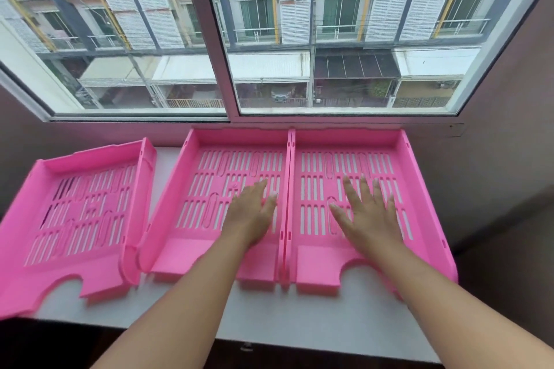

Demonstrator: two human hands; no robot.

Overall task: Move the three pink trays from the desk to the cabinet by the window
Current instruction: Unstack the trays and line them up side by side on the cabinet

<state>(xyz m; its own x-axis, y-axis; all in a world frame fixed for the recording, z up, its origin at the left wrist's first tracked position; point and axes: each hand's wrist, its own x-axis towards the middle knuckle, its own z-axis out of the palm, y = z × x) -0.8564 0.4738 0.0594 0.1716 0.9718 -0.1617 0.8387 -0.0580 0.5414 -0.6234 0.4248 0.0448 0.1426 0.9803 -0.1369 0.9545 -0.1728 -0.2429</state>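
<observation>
Pink plastic fills the lower half of the view: all three slotted trays lie side by side on the white cabinet top [314, 317] under the window [344, 39], so the carrying looks done and only the tidying is left.

The right tray [317, 260] and the middle tray [192, 237] sit square to the sill, their long walls touching along a seam at 12 o'clock from the wrists, back walls close against the ledge. That pairing reads as deliberate: pushed together they take the least room and share one straight front line. The left tray [54, 275], at about 9 o'clock, is skewed, its near corner hanging past the cabinet's front edge and its right wall overlapping the middle tray's curved corner; I judge it needs straightening.

The left hand [250, 213] lies flat and spread over the middle tray's floor, and the right hand [367, 213] does the same over the right tray. Neither grips anything; whether the palms press or merely hover, I cannot tell. Flat palms suit nudging the trays back.

Plain mauve walls close in at 3 and 9 o'clock. Daylight comes through the sliding panes, with shuttered apartment blocks across the street.
</observation>
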